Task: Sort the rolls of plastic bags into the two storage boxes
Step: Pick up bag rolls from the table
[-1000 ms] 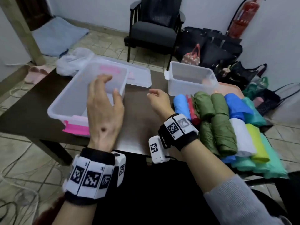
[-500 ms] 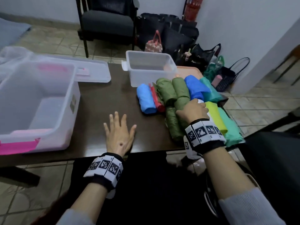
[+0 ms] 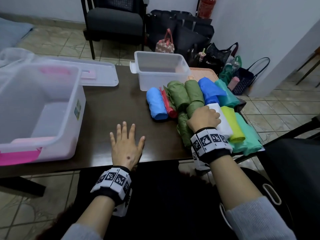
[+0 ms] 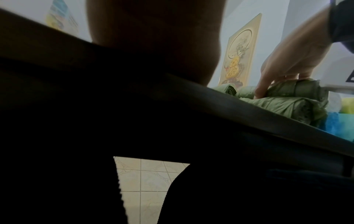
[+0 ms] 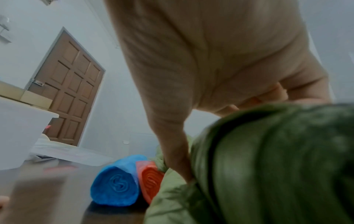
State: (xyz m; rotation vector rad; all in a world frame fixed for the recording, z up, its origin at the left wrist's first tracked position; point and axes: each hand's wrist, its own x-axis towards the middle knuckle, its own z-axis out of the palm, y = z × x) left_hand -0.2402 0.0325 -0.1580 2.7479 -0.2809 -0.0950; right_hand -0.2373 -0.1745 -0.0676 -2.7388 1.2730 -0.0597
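Observation:
Several rolls of plastic bags lie packed together on the right of the dark table (image 3: 110,108): a blue roll (image 3: 156,106), a red roll (image 3: 168,108), olive green rolls (image 3: 178,94), and white (image 3: 224,123), yellow and teal ones. My right hand (image 3: 204,116) grips the upper olive green roll (image 4: 293,89), fingers over its top and thumb down its left side (image 5: 178,163). My left hand (image 3: 127,144) rests flat on the table, fingers spread, holding nothing. A large clear box (image 3: 78,108) with pink latches stands at the left. A smaller clear box (image 3: 155,82) stands behind the rolls.
The large box's lid (image 3: 103,75) lies flat behind it. An orange tray (image 3: 202,73) sits under the far rolls. Beyond the table are a dark chair (image 3: 114,23) and several bags (image 3: 190,37) on the tiled floor. The rolls reach the table's right edge.
My left hand left the large box and came down flat on the table. My right hand went right to the pile and closed on an olive green roll. Since half a second ago, little differs.

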